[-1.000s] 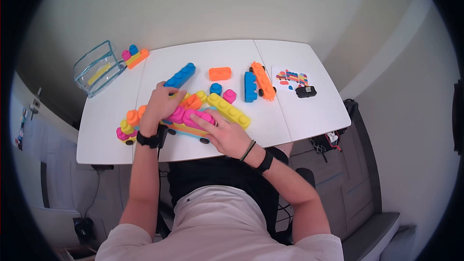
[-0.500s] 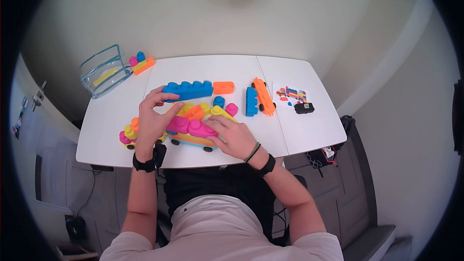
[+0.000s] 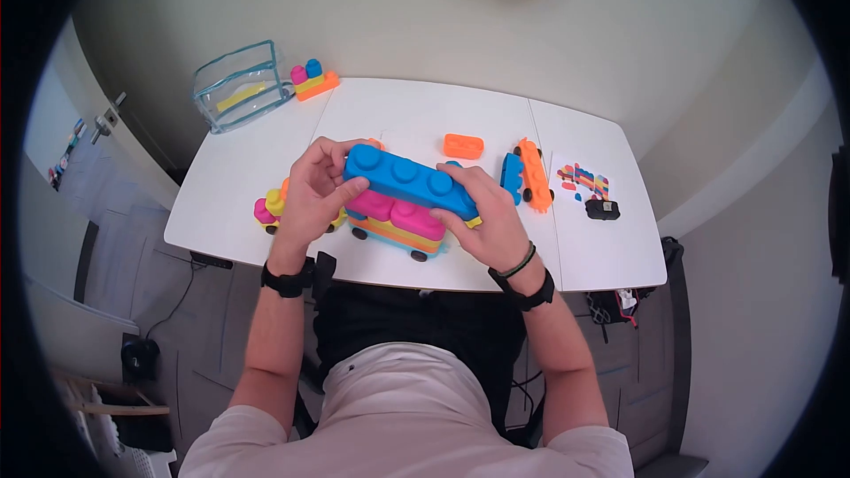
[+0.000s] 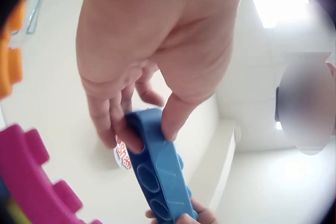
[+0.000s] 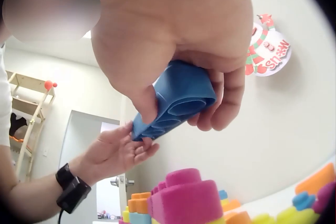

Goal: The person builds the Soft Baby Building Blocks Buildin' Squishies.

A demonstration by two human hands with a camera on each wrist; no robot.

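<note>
A long blue building block (image 3: 403,175) is held up by both hands above a wheeled block vehicle (image 3: 400,237) topped with pink blocks (image 3: 416,218). My left hand (image 3: 312,199) pinches its left end between thumb and fingers. At the other end, my right hand (image 3: 496,219) grips it, thumb on the near side. Its hollow underside shows in the left wrist view, where the block (image 4: 165,169) runs down between both hands. From the right wrist, a gap separates the block (image 5: 184,90) from the pink block (image 5: 186,198) underneath.
Left of the vehicle stands a smaller wheeled block piece (image 3: 268,211). An orange block (image 3: 463,147) lies behind, and an orange wheeled base (image 3: 534,179) beside a blue block (image 3: 512,179) at right. A picture sheet (image 3: 583,175), black object (image 3: 602,210) and clear bag (image 3: 239,93) are farther out.
My left hand has left the vehicle, picked up the long blue block from the back and brought it over the pink blocks. My right hand has moved off the pink blocks onto the blue block.
</note>
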